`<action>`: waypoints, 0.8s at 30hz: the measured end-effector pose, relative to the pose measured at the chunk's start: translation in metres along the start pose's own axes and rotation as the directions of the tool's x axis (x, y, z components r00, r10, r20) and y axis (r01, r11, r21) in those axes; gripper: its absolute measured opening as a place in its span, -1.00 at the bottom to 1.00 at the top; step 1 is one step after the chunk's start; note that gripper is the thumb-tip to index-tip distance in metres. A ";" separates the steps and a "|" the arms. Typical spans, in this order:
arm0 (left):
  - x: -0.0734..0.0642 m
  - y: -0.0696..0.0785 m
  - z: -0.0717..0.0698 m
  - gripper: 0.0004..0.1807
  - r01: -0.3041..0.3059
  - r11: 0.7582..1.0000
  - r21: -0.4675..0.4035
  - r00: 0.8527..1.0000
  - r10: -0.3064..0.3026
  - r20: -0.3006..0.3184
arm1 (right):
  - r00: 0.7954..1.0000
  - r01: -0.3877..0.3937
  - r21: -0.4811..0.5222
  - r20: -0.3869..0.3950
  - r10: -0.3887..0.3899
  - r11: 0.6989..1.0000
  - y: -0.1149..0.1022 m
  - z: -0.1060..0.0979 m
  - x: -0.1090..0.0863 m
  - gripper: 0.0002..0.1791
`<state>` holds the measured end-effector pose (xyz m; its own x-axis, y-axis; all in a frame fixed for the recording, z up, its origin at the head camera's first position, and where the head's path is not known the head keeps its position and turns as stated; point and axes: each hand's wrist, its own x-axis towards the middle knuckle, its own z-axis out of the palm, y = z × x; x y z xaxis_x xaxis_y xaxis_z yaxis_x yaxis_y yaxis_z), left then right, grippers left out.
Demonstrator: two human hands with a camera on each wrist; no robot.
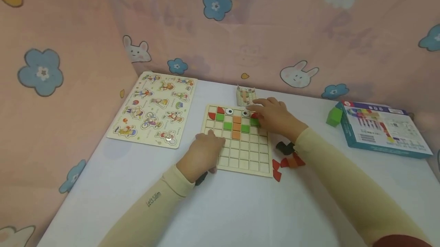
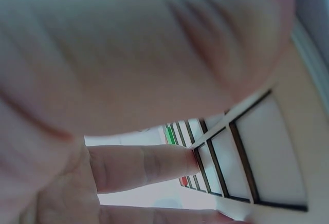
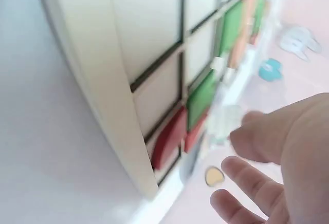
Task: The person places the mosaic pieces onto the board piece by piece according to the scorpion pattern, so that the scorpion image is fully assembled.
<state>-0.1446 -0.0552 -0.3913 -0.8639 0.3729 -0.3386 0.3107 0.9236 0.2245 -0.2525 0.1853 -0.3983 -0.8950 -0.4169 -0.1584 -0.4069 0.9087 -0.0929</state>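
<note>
The board lies on the desk. The left hand is at its left edge, with straight fingers touching it. The right hand is by the far right corner, near the small card; its fingers are loose and hold nothing. The two hands are well apart. Two eyes, green squares, orange squares and red bits sit in the board. More red bits and dark bits lie just right of it. A picture puzzle lies left, and a box lies right.
</note>
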 end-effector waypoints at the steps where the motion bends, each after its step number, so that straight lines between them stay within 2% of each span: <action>1: 0.000 0.000 0.000 0.03 0.000 1.000 0.004 1.000 0.000 0.005 | 1.000 -0.012 0.017 -0.003 0.012 1.000 0.002 -0.001 -0.006 -0.42; 5: 0.002 0.001 0.000 0.05 0.008 1.000 0.006 1.000 -0.008 0.020 | 0.998 -0.051 0.087 -0.020 0.053 0.995 0.016 -0.005 -0.038 -0.37; 11: 0.004 0.000 0.000 0.06 0.018 1.000 0.005 0.999 -0.018 0.031 | 0.988 -0.149 0.187 0.053 0.142 0.971 0.046 -0.001 -0.094 -0.32; 14: 0.004 -0.001 0.000 0.09 0.021 1.000 -0.003 0.999 -0.021 0.033 | 0.987 -0.158 0.203 0.072 0.146 0.966 0.060 0.006 -0.117 -0.36; 19: 0.003 0.000 0.000 0.09 0.022 1.000 -0.022 0.999 -0.021 0.032 | 0.993 -0.116 0.180 0.056 0.108 0.977 0.073 0.021 -0.145 -0.48; 24: 0.004 0.001 0.000 0.12 0.014 1.000 -0.012 0.999 -0.014 0.031 | 0.994 -0.113 0.139 0.025 0.110 0.984 0.080 0.032 -0.159 -0.56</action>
<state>-0.1478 -0.0526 -0.3929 -0.8555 0.3628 -0.3696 0.2936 0.9276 0.2309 -0.1369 0.3233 -0.4119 -0.9296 -0.3143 -0.1923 -0.2738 0.9385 -0.2104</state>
